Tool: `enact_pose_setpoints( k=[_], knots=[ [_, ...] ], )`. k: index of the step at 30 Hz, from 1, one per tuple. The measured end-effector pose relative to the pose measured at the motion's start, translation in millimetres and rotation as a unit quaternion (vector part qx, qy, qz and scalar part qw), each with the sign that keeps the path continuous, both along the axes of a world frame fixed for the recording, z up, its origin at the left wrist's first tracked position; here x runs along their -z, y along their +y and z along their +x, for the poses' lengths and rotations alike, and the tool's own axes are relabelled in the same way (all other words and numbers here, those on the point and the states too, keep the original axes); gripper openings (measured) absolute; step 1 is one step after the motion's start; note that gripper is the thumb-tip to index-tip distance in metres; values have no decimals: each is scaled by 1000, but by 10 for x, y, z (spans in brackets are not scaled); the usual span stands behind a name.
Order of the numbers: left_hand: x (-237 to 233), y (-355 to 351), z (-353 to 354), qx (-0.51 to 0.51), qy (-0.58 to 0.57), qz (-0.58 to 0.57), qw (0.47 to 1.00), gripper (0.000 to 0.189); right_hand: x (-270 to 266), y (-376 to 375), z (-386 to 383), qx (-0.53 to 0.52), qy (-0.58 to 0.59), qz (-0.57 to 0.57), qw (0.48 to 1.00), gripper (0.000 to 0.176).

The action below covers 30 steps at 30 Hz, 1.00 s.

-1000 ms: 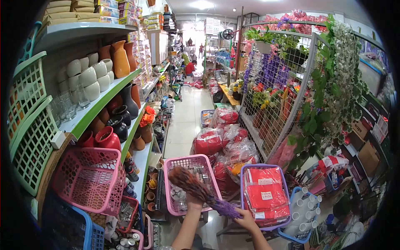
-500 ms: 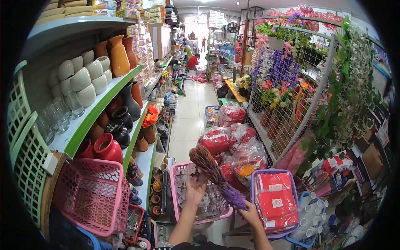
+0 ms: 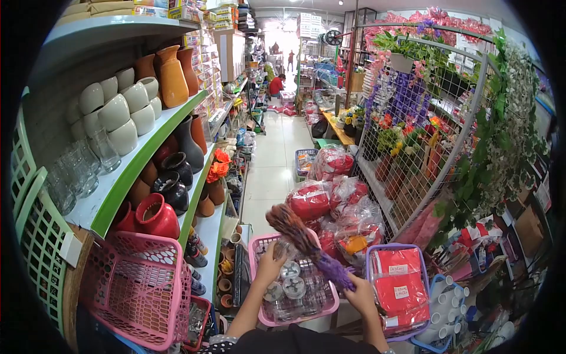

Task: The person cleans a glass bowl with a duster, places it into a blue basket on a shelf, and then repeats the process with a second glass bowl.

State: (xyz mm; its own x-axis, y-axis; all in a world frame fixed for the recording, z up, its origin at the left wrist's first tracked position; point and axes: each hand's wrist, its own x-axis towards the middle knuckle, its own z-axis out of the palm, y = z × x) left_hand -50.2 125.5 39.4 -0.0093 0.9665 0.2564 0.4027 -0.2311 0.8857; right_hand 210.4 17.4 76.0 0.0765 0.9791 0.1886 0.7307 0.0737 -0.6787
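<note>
My right hand [image 3: 359,293] is closed round the purple end of a feather duster [image 3: 303,239]. The duster slants up to the left, its brown feathered head over the pink basket [image 3: 332,307]. My left hand [image 3: 271,264] grips a clear glass jar [image 3: 285,250] near the back left of that basket, just under the duster. Several other clear glass jars [image 3: 293,287] fill the basket, some upright and some lying on their sides. The duster partly hides the held jar.
Shelves on the left carry white pots [image 3: 122,137], drinking glasses and vases. An empty-looking pink basket [image 3: 138,295] stands below them. To the right are a purple basket [image 3: 369,277] of red packets and a wire rack of artificial flowers. Bagged red goods [image 3: 309,199] lie ahead beside the aisle.
My left hand, open-looking before, now has its fingers round a jar. The duster has shifted slightly and my right hand has moved a little right. The view has tilted slightly.
</note>
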Motion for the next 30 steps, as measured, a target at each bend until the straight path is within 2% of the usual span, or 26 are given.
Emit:
enact_pose_setpoints(
  k=[1,2,3,5,6,7,9,11,13,15,20,24,27,30],
  knots=[
    [49,11,-47,-13,-35,9,999,38,170,3,13,-30,50,3,998,44],
    [194,78,-110,7,-132,17,991,31,115,-16,-39,-42,24,7,999,44],
    [581,219,-207,10,-237,-71,969,30,60,-40,-88,-54,-3,11,998,45],
    [261,55,-188,33,-423,-173,889,34,224,39,-132,-23,-11,12,1000,45],
    [335,43,-222,52,-468,-191,861,37,340,98,-145,8,-23,14,1000,46],
    [375,-8,-256,50,-469,-194,860,37,464,142,-177,8,-23,10,1000,46],
    [427,-100,-314,77,-505,-203,835,38,770,286,-232,128,46,-9,991,44],
    [504,-234,-387,54,-511,-217,830,39,1073,347,-234,140,58,-6,988,44],
    [629,-384,-479,4,-472,-251,845,38,1149,340,-330,128,21,-55,990,44],
    [810,-506,-575,-10,-481,-263,836,37,1392,319,-408,94,-38,-121,987,50],
    [966,-818,-670,-56,-515,-274,810,37,1889,300,-568,-42,2,-149,988,64],
    [1052,-982,-659,-62,-537,-266,799,34,1778,269,-557,-65,-38,-147,986,70],
    [944,-1104,-559,-55,-537,-263,800,31,1576,221,-496,-82,-62,-207,973,68],
    [816,-1232,-413,-62,-542,-253,799,36,1484,170,-411,-116,-31,-126,985,58]
  ],
)
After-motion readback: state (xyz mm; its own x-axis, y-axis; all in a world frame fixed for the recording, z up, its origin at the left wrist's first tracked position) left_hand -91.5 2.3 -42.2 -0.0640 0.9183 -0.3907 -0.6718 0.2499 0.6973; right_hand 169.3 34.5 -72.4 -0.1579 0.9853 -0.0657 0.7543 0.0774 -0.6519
